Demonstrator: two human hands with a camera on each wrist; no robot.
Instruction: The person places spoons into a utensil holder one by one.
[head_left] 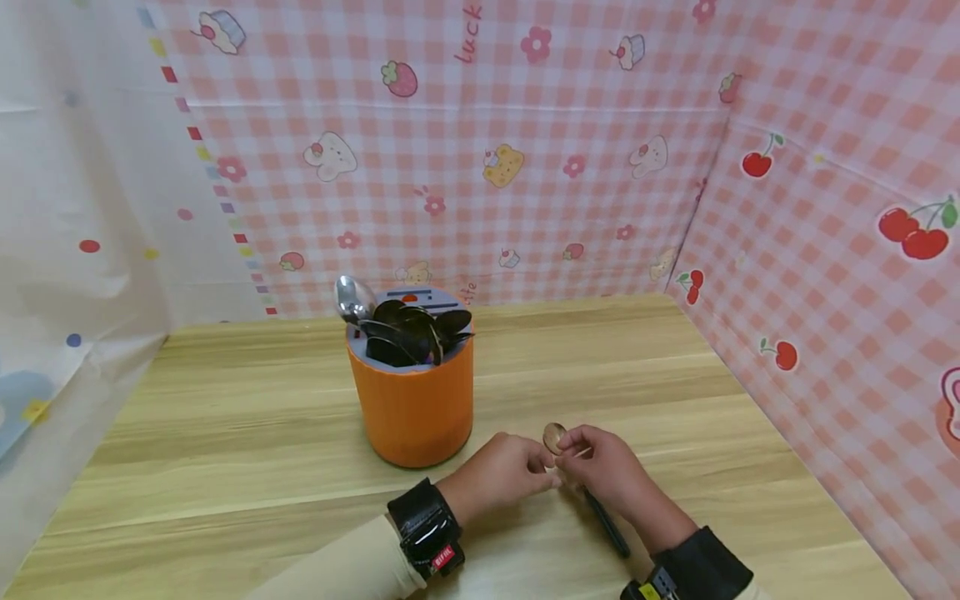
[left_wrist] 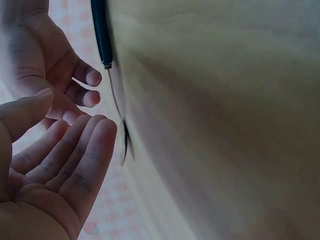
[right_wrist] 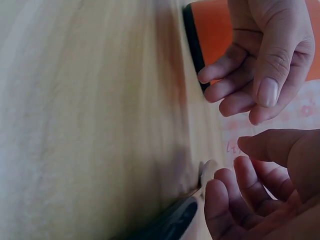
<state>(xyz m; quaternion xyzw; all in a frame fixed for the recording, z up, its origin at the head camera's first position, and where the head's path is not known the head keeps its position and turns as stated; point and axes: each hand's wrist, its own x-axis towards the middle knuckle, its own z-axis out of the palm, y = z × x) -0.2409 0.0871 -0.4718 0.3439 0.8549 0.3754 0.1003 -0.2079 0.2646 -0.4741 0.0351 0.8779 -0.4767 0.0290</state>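
A spoon with a black handle lies on the table; its metal bowl (head_left: 554, 438) shows just past the fingertips and its handle (head_left: 606, 523) points back toward the person. My left hand (head_left: 504, 473) and right hand (head_left: 606, 467) hover over its middle, fingertips close to each other. In the left wrist view the spoon's dark handle (left_wrist: 101, 32) lies apart from both hands. The left hand (left_wrist: 55, 175) has its fingers loosely extended, with nothing in them. Relaxed, slightly bent fingers also show on the right hand (right_wrist: 265, 195), beside the spoon's handle (right_wrist: 170, 220).
An orange round holder (head_left: 420, 417) with a grey slotted top stands left of the hands. Several black utensils (head_left: 408, 329) and a shiny metal spoon (head_left: 352, 298) stick out of it. Pink checked cloth (head_left: 465, 200) covers the walls behind and right of the wooden table (head_left: 247, 433).
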